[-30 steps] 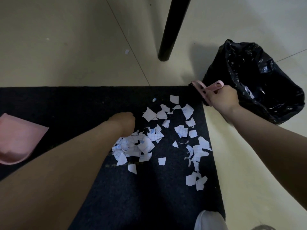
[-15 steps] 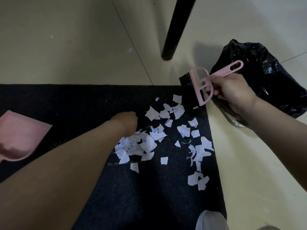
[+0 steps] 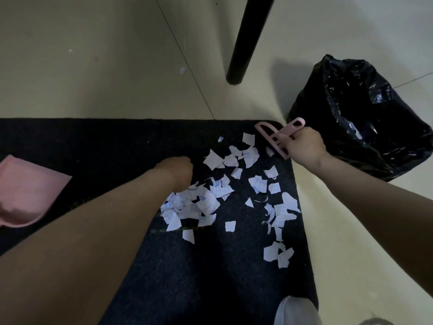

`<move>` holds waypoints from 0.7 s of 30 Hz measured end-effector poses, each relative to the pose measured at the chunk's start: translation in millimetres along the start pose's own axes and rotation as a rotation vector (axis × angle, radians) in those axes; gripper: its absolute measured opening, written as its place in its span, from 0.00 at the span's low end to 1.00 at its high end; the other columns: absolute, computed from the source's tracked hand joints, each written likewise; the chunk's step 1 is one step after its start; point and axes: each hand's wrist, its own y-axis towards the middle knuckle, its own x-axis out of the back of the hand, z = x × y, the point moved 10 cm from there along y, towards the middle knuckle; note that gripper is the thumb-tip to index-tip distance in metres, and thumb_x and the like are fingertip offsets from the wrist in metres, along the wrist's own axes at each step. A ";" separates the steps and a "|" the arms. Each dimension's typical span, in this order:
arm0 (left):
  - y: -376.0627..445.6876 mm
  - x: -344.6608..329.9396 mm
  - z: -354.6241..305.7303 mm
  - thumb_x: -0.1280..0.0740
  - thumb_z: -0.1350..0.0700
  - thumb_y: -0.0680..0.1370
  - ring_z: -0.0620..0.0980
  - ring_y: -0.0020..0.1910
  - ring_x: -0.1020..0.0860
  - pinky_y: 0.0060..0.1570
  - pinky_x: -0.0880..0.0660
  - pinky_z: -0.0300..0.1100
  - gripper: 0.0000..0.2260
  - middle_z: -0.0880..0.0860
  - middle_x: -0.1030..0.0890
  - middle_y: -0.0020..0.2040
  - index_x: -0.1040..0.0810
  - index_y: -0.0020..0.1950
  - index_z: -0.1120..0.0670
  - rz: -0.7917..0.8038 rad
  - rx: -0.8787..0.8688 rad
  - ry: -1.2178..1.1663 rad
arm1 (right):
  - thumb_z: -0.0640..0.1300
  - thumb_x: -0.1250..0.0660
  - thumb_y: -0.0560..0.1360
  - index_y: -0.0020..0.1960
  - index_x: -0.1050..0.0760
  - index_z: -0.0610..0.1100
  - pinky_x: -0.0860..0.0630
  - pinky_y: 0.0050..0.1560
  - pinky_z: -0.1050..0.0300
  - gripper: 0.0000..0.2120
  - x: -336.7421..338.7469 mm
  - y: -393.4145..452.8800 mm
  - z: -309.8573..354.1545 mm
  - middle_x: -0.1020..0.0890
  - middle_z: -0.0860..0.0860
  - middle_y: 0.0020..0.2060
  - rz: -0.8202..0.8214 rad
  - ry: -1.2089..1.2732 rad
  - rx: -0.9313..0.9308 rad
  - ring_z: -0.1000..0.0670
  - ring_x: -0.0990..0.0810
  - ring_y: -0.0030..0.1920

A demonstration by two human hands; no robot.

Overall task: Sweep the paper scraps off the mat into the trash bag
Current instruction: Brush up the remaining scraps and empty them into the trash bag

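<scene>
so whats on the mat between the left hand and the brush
In the head view, loose paper scraps lie on the dark mat between the left hand and the pink brush held in the right hand.

Pale tiled floor [image 3: 105, 66] spreading across the view, thin seams crossing it. Lying flat on it: dark mat [image 3: 98, 146], its right edge running beside the bare tile. Standing on the tile past the mat's far right corner: black trash bag [image 3: 351, 113], mouth gaping. Resting on the tile further back: black furniture leg [image 3: 243, 50]. Sitting alone on the tile: one small scrap [image 3: 182, 70]. Scattering over the mat's right half: white paper scraps [image 3: 210, 202]. Lying on the mat's left edge: pink dustpan [image 3: 25, 191].
</scene>
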 end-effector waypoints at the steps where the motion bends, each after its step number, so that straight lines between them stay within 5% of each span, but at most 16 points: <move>1: -0.7 0.0 -0.1 0.42 0.62 0.80 0.55 0.69 0.32 0.68 0.32 0.47 0.19 0.58 0.36 0.73 0.33 0.71 0.61 0.000 -0.003 -0.001 | 0.51 0.36 0.78 0.45 0.19 0.36 0.26 0.40 0.52 0.18 -0.6 -1.8 4.0 0.17 0.40 0.41 0.017 0.051 0.026 0.42 0.21 0.40; 6: -3.4 -0.3 -1.0 0.44 0.61 0.81 0.55 0.70 0.33 0.69 0.33 0.46 0.19 0.58 0.38 0.74 0.35 0.72 0.61 -0.006 -0.012 0.001 | 0.50 0.36 0.78 0.48 0.20 0.34 0.22 0.47 0.44 0.18 26.7 -0.5 19.7 0.17 0.37 0.43 -0.122 0.034 0.113 0.38 0.19 0.45; 12: -8.1 3.0 -1.8 0.44 0.62 0.80 0.55 0.63 0.28 0.60 0.29 0.42 0.14 0.58 0.31 0.67 0.29 0.65 0.63 -0.015 0.004 -0.033 | 0.49 0.40 0.80 0.49 0.20 0.35 0.31 0.40 0.53 0.18 2.8 -18.2 30.2 0.19 0.34 0.44 -0.041 -0.165 0.095 0.36 0.20 0.47; 14: -9.9 5.3 -2.3 0.43 0.63 0.80 0.56 0.58 0.26 0.54 0.28 0.43 0.11 0.59 0.28 0.62 0.26 0.59 0.63 -0.034 0.013 -0.036 | 0.47 0.42 0.81 0.51 0.18 0.42 0.30 0.40 0.52 0.15 -12.4 -34.8 47.8 0.19 0.35 0.40 0.027 -0.157 0.170 0.37 0.21 0.43; 16: -11.2 6.6 -2.9 0.43 0.64 0.79 0.57 0.57 0.26 0.53 0.27 0.45 0.10 0.59 0.28 0.61 0.26 0.57 0.63 -0.057 0.017 -0.035 | 0.49 0.42 0.81 0.38 0.22 0.51 0.35 0.31 0.56 0.17 -26.8 -44.2 54.4 0.23 0.43 0.30 0.100 -0.133 0.191 0.42 0.24 0.34; 21: -10.9 3.8 -1.3 0.43 0.63 0.79 0.56 0.64 0.29 0.63 0.28 0.47 0.13 0.59 0.32 0.68 0.28 0.63 0.62 -0.065 -0.001 -0.043 | 0.51 0.38 0.79 0.31 0.29 0.46 0.40 0.25 0.61 0.20 -56.8 -63.0 46.2 0.30 0.52 0.24 0.237 -0.080 0.176 0.53 0.33 0.24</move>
